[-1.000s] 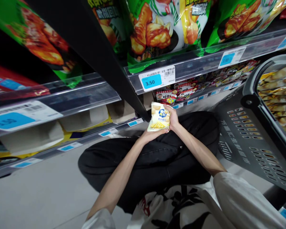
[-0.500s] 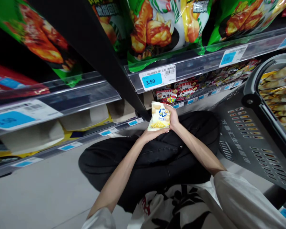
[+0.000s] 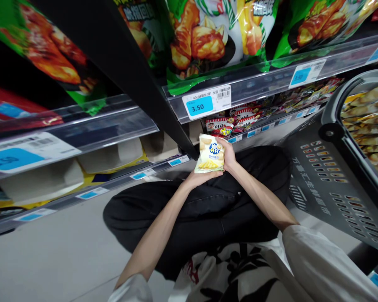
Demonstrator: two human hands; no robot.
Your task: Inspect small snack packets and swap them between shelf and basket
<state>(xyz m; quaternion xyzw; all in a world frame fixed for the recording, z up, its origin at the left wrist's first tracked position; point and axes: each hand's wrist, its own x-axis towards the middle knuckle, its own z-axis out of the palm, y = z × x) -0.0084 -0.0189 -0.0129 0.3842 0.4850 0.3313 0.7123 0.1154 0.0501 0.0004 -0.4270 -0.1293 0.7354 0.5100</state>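
A small cream-and-yellow snack bag (image 3: 209,153) with a blue logo is held up in front of the lowest shelf, its printed face toward me. My right hand (image 3: 228,153) grips the bag along its right side, fingers partly behind it. From below, my left hand (image 3: 198,178) supports the bag's lower edge, its fingers running under and behind it. Some fingertips of both hands are hidden by the bag. Both forearms reach over my crossed legs in black trousers (image 3: 208,209).
A grey shopping basket (image 3: 315,184) filled with snack packs (image 3: 370,121) stands at my right. Large green chip bags (image 3: 204,46) line the upper shelf behind a clear price rail (image 3: 258,90). A black upright post (image 3: 138,71) divides the shelves. Red-and-white packets (image 3: 219,126) sit lower down.
The snack bag and both hands stay almost in place, with the bag shifted very slightly left. The whole view has moved a little.
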